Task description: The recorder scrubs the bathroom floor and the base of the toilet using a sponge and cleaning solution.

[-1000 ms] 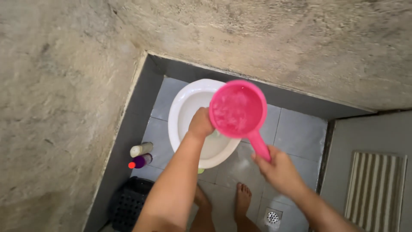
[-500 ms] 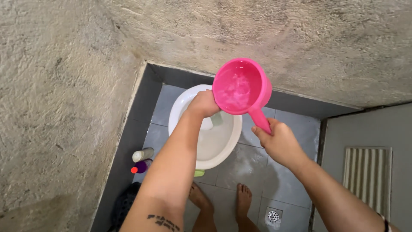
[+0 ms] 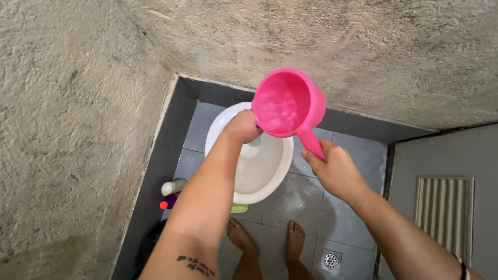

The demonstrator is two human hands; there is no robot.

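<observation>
My right hand (image 3: pixel 333 171) grips the handle of a pink plastic dipper (image 3: pixel 286 103), held above a white toilet bowl (image 3: pixel 270 171) with foamy water inside the scoop. My left hand (image 3: pixel 241 127) is closed around something pale green over the bowl, next to the dipper's rim; most of that object is hidden by my fingers. My bare feet (image 3: pixel 270 243) stand on the wet grey floor tiles just in front of the bowl.
Rough concrete walls (image 3: pixel 78 129) close in at left and behind. Two bottles, one cream (image 3: pixel 174 185) and one purple with a red cap (image 3: pixel 168 202), lie beside the bowl. A floor drain (image 3: pixel 330 261) sits at lower right, a vented door (image 3: pixel 446 218) at right.
Over the second the dipper rose from low over the bowl to higher up, and my left hand moved up with it. Since half a second ago both hands barely shifted.
</observation>
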